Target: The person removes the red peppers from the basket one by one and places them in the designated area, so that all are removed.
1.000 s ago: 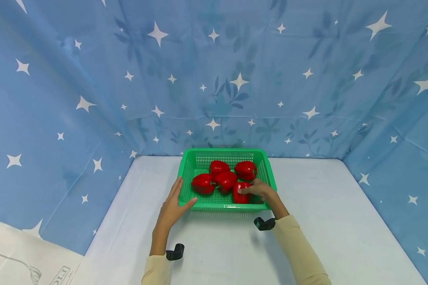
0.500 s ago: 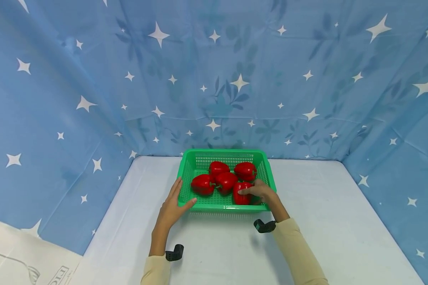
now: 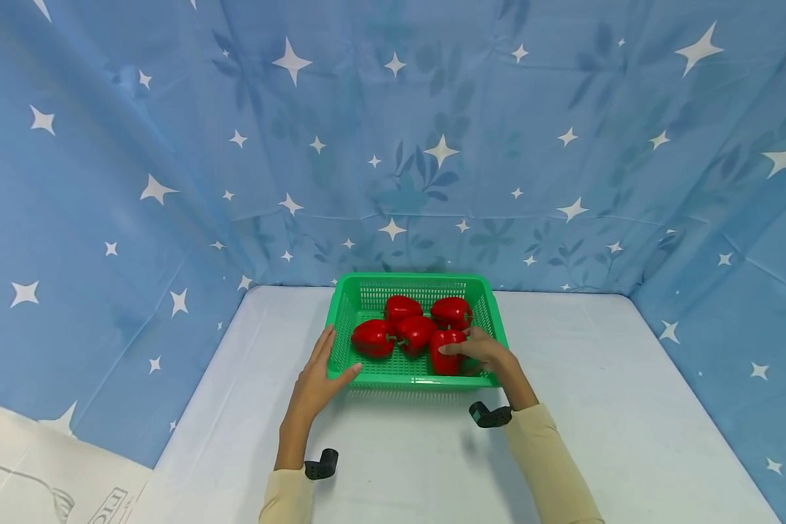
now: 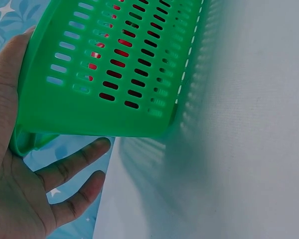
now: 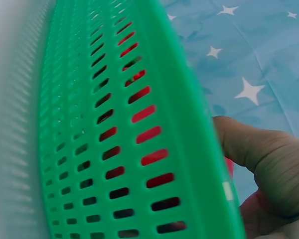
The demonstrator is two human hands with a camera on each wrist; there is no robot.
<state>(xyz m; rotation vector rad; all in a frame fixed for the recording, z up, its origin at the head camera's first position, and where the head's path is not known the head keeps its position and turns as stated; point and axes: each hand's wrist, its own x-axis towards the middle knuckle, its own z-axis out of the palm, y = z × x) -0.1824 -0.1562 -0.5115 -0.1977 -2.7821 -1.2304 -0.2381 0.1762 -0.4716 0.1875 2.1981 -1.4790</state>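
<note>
Your desk (image 3: 399,444) is white-topped, with blue star-patterned curtain (image 3: 393,145) beyond and to both sides of your hands. The green basket (image 3: 393,380) stands between your hands. Your left hand (image 3: 316,378) is spread, thumb and fingers apart, at the basket's left rim. Your right hand (image 3: 487,351) is closed around a red pepper (image 3: 445,364) inside the basket, thumb across it. In the head view this pepper's stem points away from you, its long axis running front to back. Count: one basket, five peppers; the other four (image 3: 373,339) lie beyond and left of your right hand.
</note>
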